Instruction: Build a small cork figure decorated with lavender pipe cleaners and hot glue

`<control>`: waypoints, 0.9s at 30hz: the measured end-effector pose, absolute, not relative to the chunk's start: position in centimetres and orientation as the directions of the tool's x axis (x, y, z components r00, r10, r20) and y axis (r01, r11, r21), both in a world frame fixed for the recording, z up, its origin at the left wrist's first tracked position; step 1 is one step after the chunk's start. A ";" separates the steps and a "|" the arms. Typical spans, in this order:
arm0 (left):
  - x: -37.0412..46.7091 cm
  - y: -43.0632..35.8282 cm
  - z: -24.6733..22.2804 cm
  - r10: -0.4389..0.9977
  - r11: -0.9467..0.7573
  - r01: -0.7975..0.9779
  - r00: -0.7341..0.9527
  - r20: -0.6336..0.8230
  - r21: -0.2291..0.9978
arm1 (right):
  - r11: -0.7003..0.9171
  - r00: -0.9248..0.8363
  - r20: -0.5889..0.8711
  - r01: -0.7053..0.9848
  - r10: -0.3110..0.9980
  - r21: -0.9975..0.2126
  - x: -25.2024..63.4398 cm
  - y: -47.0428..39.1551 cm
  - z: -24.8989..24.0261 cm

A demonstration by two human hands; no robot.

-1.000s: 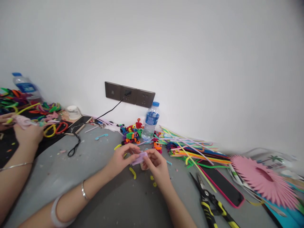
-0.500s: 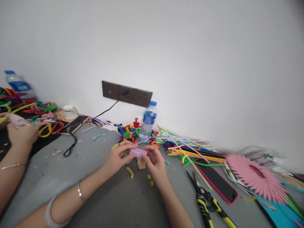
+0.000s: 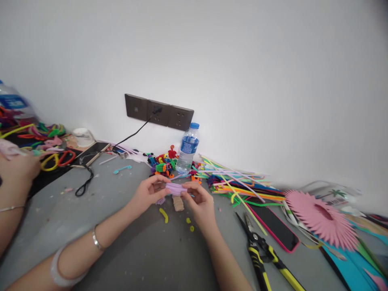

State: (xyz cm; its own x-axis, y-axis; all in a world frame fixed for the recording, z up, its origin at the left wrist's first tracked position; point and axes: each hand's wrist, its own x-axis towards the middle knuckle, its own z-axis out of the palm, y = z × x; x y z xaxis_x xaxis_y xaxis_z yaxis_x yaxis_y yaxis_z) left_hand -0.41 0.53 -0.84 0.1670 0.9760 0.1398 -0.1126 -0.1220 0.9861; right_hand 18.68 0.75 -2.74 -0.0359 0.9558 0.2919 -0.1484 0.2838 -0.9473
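Note:
A small lilac bundle of strips point(image 3: 176, 188) is stretched between my two hands above the grey table point(image 3: 130, 250). My left hand point(image 3: 151, 192) pinches its left end, and my right hand point(image 3: 198, 200) grips its right end between thumb and fingers. Just below the bundle lies a small beige ridged piece point(image 3: 178, 203). A curved yellow-green piece point(image 3: 164, 215) rests nearer to me, with tiny yellow bits point(image 3: 192, 228) to its right. Part of another purple piece point(image 3: 160, 201) shows under my left hand.
A water bottle point(image 3: 188, 149) stands by the wall beside colourful fuzzy figures point(image 3: 163, 163). Right: pipe cleaners point(image 3: 242, 188), pliers point(image 3: 257, 246), a phone point(image 3: 275, 228), a pink pleated disc point(image 3: 321, 218). Left: another person's hand point(image 3: 20, 171), scissors point(image 3: 57, 160), a black cable point(image 3: 85, 186).
The view has shifted slightly, so most things sit higher and further left. My hands still hold the lilac bundle, now more level and more exposed. The other person's hand appears further left.

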 end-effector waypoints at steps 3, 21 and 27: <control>-0.4 0.5 -0.7 0.983 -0.061 -0.139 0.164 0.084 0.988 | 0.266 -0.051 0.276 -0.153 0.960 -0.952 18.6 0.7 -2.6; 0.0 0.2 -0.6 0.984 0.068 -0.212 0.176 -0.031 0.975 | 0.089 -0.048 0.103 -0.239 0.993 -0.967 18.2 0.8 -2.6; 0.2 0.2 -0.3 0.978 0.184 -0.352 0.157 -0.136 0.918 | 0.240 -0.044 0.252 -0.184 0.967 -0.953 18.1 0.3 -2.4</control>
State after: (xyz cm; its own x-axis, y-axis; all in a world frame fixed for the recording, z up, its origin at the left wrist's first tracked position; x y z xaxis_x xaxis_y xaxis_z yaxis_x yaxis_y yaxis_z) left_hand 0.24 0.15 -0.27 0.1572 0.9782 -0.1359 -0.3522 0.1841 0.9176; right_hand 18.07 0.31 -2.42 -0.0440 0.9667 0.2523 -0.1837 0.2404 -0.9531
